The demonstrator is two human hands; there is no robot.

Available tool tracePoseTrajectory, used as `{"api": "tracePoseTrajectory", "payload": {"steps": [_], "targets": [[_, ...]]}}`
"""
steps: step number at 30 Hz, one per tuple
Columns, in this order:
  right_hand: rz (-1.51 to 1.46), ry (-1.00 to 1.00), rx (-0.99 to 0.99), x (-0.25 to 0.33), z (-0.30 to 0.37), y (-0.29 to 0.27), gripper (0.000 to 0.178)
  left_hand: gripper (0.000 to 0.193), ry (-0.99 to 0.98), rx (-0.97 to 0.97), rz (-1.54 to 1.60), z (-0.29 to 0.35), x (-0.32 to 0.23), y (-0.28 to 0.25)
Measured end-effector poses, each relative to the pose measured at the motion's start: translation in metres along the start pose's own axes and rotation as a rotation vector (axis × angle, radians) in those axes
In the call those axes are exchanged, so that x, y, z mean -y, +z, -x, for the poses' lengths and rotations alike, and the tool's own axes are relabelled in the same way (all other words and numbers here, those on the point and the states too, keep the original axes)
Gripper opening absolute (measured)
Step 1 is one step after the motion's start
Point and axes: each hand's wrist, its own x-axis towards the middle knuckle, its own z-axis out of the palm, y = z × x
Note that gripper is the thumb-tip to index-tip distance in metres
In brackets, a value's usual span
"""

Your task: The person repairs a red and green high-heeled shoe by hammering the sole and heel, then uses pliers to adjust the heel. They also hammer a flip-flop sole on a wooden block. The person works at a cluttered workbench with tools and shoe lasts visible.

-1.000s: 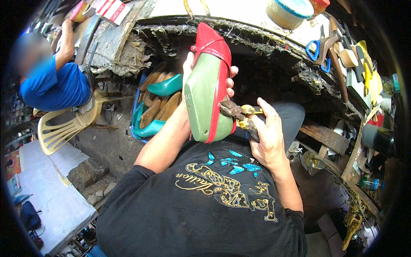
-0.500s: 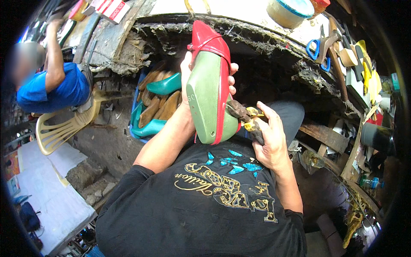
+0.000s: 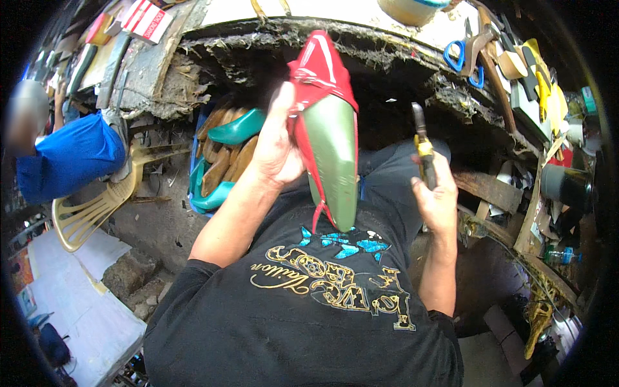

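Observation:
My left hand [image 3: 278,145] grips a green shoe last [image 3: 336,148] from its left side, with the thumb up along it. A shiny red shoe upper [image 3: 322,68] covers the toe end, which points away from me. The upper's red edge runs down the last's left side, and a loose red strip hangs near the heel end. Off to the right, apart from the last, my right hand [image 3: 440,193] is closed around pliers [image 3: 423,147] with yellow and black handles. Their dark metal head points up and away from me.
A ragged-edged workbench [image 3: 290,29] spans the far side. Blue-handled scissors [image 3: 455,57] and other tools lie at its right. A blue crate [image 3: 193,174] of wooden and teal lasts stands left. Beyond it, a person in blue [image 3: 77,155] sits on a beige plastic chair [image 3: 97,209].
The pliers have come away from the last's right edge and moved right with my right hand. My left hand has turned the last, showing its other side. The person at left has leaned.

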Motion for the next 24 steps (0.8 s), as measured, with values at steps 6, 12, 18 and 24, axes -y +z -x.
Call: {"api": "tracePoseTrajectory", "payload": {"steps": [6,12,18,24], "targets": [[0.394,-0.307,0.119,0.027,0.024,-0.038,0.049,0.051,-0.211,-0.024,-0.175,-0.010,0.016,0.015],[0.955,-0.578,0.262,0.066,0.027,-0.052,0.028,0.044,-0.317,-0.120,-0.424,-0.030,0.037,0.026],[1.062,-0.609,0.258,0.068,0.032,-0.056,0.018,0.045,-0.360,-0.183,-0.563,-0.038,0.042,0.020],[-0.102,0.236,0.388,0.037,0.021,-0.059,0.030,0.047,-0.317,-0.146,-0.441,-0.039,0.045,0.008]]}}
